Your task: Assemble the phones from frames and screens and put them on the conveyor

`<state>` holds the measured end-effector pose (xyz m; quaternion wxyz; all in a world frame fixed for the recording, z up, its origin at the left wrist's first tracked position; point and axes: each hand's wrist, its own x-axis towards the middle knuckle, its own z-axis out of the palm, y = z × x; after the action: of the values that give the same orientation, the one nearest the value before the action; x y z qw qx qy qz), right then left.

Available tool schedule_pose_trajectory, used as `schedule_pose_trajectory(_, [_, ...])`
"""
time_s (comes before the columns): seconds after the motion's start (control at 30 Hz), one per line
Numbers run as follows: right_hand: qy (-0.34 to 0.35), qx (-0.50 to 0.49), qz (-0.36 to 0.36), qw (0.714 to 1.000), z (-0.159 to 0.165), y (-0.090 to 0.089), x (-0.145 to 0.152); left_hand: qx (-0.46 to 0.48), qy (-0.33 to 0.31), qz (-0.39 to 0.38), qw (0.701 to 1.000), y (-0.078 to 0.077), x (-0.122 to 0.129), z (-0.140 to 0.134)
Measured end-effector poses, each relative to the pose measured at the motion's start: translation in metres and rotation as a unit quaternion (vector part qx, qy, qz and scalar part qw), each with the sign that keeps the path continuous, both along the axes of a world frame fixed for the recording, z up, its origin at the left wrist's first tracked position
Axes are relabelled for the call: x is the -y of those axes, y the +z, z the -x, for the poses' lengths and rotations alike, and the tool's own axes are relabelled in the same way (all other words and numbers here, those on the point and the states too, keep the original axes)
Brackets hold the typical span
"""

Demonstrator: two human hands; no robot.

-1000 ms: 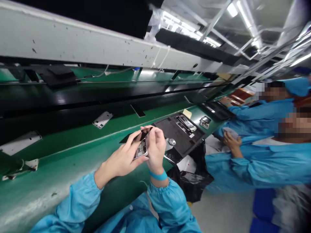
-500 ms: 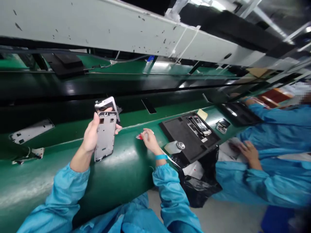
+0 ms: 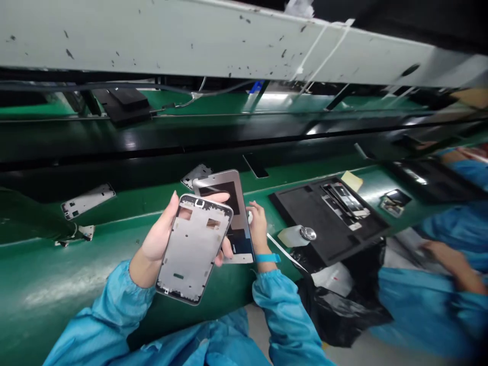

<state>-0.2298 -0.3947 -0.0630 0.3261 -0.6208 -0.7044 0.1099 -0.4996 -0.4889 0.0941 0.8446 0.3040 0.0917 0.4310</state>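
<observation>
The gray phone frame (image 3: 194,249) covers much of the left hand (image 3: 157,243) plus the lower left of the silver phone panel (image 3: 240,219) behind it, and that panel overlaps a loose frame (image 3: 195,175). Can't make out the tiny white bit (image 3: 250,217) by the right hand (image 3: 259,229). Co-worker's hand (image 3: 444,254) is kinda blurry, with their blue clothes (image 3: 438,310) cut off at the right edge.

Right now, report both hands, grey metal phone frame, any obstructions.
Left hand gripping grey metal phone frame; silver rectangular panel behind its fingers. Right hand at panel's right edge, contact unclear. Pale silver-capped bottle farther right, not blocking.
</observation>
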Motion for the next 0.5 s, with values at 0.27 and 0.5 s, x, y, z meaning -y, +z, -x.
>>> schedule_pose_trajectory(0.27, [0.295,-0.485,0.232,0.789,0.039,0.105,0.091,-0.03,0.01,-0.014,0.999,0.01,0.017,-0.009])
schedule_pose_trajectory(0.5, [0.29,-0.529,0.271,0.75,0.047,0.104,0.101,-0.029,0.043,-0.039,0.998,0.001,0.017,-0.019])
